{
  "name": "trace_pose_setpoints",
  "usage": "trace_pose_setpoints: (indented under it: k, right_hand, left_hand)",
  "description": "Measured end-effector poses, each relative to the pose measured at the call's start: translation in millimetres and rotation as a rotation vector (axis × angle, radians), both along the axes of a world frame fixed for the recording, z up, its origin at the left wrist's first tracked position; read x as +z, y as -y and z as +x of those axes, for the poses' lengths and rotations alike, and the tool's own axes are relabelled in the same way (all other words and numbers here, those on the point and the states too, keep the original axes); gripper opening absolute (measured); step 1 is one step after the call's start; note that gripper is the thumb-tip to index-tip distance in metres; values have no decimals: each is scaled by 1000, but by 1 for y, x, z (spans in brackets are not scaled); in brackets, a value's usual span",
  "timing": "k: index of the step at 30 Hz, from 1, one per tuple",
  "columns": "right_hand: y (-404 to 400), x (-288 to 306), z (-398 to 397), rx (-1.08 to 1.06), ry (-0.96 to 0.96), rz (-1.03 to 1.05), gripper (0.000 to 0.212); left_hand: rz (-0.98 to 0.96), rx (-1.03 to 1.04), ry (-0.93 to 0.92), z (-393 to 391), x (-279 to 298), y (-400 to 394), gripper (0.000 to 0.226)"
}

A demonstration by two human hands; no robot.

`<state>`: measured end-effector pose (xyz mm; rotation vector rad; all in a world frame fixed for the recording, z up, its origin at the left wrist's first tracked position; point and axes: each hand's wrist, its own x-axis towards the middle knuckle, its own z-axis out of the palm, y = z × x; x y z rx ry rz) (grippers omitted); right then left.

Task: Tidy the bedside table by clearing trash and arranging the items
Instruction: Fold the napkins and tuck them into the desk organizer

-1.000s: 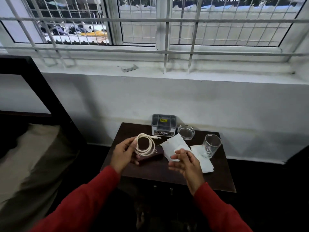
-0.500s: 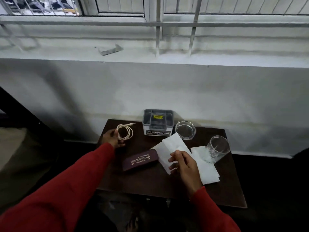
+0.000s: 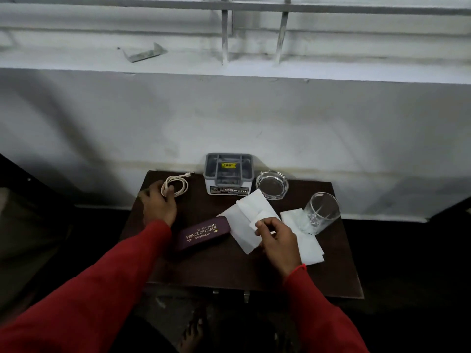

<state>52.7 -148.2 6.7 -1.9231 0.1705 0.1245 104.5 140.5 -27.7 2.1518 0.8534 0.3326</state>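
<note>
Left grip on cable coil; right grip pinching tissue; ashtray holds nothing.

Both arms in red sleeves, reaching forward from the bottom edge over the tabletop. Left hand stretched toward the far left corner of the tabletop, back turned up, fingers curled around the near edge of a coiled white cable and resting on it. Left forearm angled diagonally from the lower left, sleeve ending at the wrist. Right hand over the middle of the tabletop, nearer the body than the left, thumb and forefinger pinched on a fold of white tissue, remaining fingers loosely bent. Thin red thread visible around the right wrist, just above the cuff
</note>
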Motion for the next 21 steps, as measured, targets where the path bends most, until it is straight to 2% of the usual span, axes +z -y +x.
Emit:
trace_pose_setpoints:
  k: [3, 5, 7, 10, 13, 17, 21]
  right_hand:
    - [9, 3, 5, -88, 39, -70, 9]
    - [13, 8, 4, -215, 133, -98, 10]
    - [17, 18, 1, -356, 300, -160, 17]
    - [29, 32, 0, -523, 495, -169, 25]
    - [52, 38, 7, -647, 532, -209, 43]
    - [72, 37, 16, -653, 363, -365, 86]
    - [77, 30, 23, -553, 213, -389, 99]
  left_hand:
    - [233, -391, 38, -42, 11, 29, 49]
    - [480, -623, -82, -61, 10, 42, 69]
    - [657, -747, -229, -70, 5, 49, 85]
    - [670, -775, -318, -70, -2, 49, 79]
    - [624, -786, -340, -65, -1, 48, 74]
    - [582, -766, -314, -59, 4, 43, 70]
    - [613, -711, -368, -49, 8, 34, 71]
